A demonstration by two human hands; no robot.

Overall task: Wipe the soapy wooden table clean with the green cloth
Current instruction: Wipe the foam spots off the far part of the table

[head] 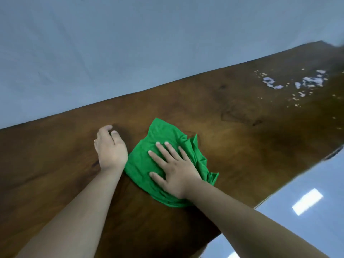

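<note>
The green cloth (163, 164) lies crumpled and partly folded on the wooden table (232, 131), around the middle of the visible top and a little toward the near edge. Its far corner sticks up in a point, and its right side is bunched into ridges. The right hand (173, 168) is flat on top of it, palm down, fingers (168, 148) spread wide and pointing away from the person; it presses the cloth against the wood rather than clutching it, nothing pinched between thumb and fingers. Cloth shows on every side of that hand, with a ragged tail poking out beside the wrist. Just to the left, the left hand (109, 148) rests on the bare wood with its fingers curled loosely under, holding nothing; the heel of that hand sits right at the cloth's left edge, so close I cannot tell whether it touches. Both forearms are bare and reach in from the near side. The table is dark brown with a glossy, streaked grain, and it runs slantwise across the view. Well apart from the cloth, near the far right end, patches of white soap foam (305, 82) sit on the wood, with small flecks scattered around them. Beyond the far edge is a plain pale wall (111, 53); below the near edge, a shiny floor (297, 220) shows bright rectangular reflections.
</note>
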